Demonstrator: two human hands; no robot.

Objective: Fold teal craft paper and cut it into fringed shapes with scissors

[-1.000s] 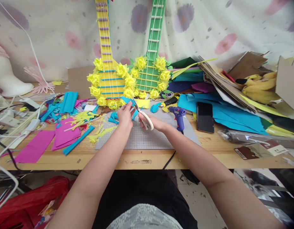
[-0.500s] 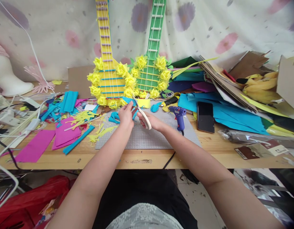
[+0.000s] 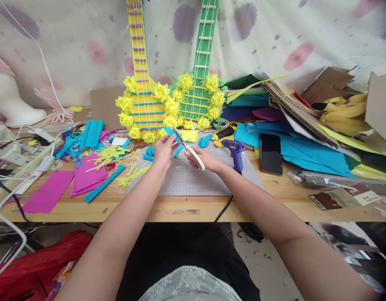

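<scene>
Over the grey cutting mat [image 3: 193, 179], my left hand [image 3: 164, 149] pinches a small piece of blue crepe paper [image 3: 169, 131]. My right hand [image 3: 203, 159] grips white-handled scissors [image 3: 195, 157], their blades pointing up and left beside the blue piece. Whether the blades touch the paper I cannot make out. Under and between the hands lie more blue scraps [image 3: 149, 154]. Just behind stand a yellow paper guitar [image 3: 145, 109] and a green paper guitar [image 3: 195, 100], both edged with yellow paper flowers.
A blue glue gun [image 3: 235, 152] stands at the mat's right, near a black phone [image 3: 270, 154]. Blue paper sheets [image 3: 312, 150] and cardboard [image 3: 293, 108] pile up on the right. Magenta paper [image 3: 48, 191], yellow scraps [image 3: 109, 156] and white cables [image 3: 11, 211] lie on the left.
The right hand and scissors have shifted slightly right, away from the left hand. The left hand has moved slightly left and still pinches the blue piece.
</scene>
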